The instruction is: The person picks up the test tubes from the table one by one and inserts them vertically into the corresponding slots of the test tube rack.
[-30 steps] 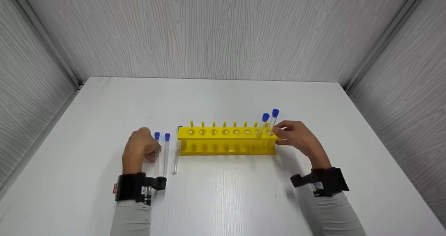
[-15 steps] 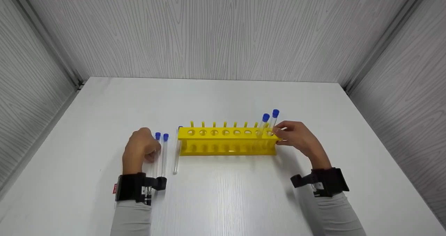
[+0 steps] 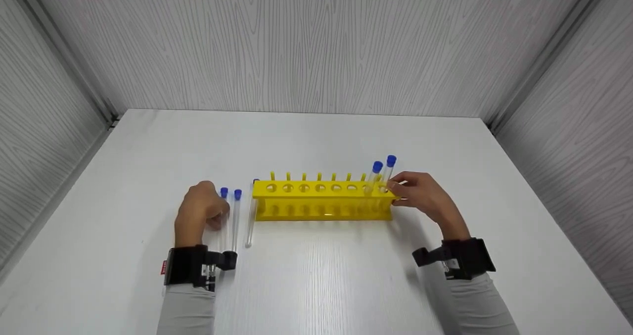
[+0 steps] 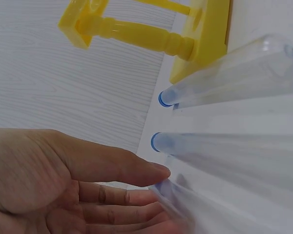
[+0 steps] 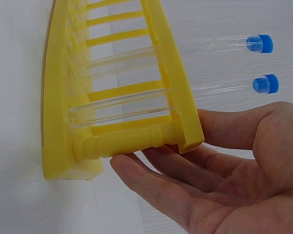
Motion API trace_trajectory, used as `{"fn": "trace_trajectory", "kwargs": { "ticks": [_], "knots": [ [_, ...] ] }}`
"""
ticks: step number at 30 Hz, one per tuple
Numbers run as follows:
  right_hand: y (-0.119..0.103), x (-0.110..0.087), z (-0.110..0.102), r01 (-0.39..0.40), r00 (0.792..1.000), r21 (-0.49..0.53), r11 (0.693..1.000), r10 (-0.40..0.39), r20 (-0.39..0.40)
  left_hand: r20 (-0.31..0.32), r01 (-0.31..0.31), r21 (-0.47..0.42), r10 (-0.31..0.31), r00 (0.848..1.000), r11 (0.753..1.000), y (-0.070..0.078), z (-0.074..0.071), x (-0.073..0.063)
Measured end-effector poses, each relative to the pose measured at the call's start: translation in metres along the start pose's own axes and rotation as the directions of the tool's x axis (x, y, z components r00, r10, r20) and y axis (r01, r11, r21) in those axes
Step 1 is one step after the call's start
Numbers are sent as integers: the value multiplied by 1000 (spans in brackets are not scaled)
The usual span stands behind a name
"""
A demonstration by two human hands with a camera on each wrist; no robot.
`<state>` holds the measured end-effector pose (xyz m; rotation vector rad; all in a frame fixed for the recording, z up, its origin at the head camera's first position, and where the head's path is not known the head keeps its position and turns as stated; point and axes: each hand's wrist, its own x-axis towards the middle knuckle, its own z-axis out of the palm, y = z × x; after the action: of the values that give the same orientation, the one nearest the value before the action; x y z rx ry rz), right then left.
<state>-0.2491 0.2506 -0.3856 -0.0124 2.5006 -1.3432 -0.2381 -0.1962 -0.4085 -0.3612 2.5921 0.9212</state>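
A yellow test tube rack stands on the white table, with two clear, blue-capped test tubes leaning in its right-end holes. My right hand grips that end, thumb on the top bar and fingers around the end post. Left of the rack, my left hand pinches a test tube between thumb and fingers; its cap shows past the knuckles in the head view. Beside it lies a second capped test tube. A third test tube lies against the rack's left end, its cap partly hidden behind it.
Grey wood-grain panels enclose the table at the back and both sides. A small red tag shows by the left wrist strap. The rack's other holes, to the left, hold no tubes.
The second loose tube shifted slightly left and then back right. The tube at my left hand has moved a touch to the right. My right hand and the rack stay almost still.
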Motion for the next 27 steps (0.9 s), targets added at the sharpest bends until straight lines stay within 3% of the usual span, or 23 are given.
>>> {"fn": "trace_trajectory", "kwargs": {
  "ticks": [27],
  "knots": [
    [1,1,0,7,1000,-10,1000,-7,1,-7,1,-8,-1,1000,1000,1,-1,0]
  ]
}}
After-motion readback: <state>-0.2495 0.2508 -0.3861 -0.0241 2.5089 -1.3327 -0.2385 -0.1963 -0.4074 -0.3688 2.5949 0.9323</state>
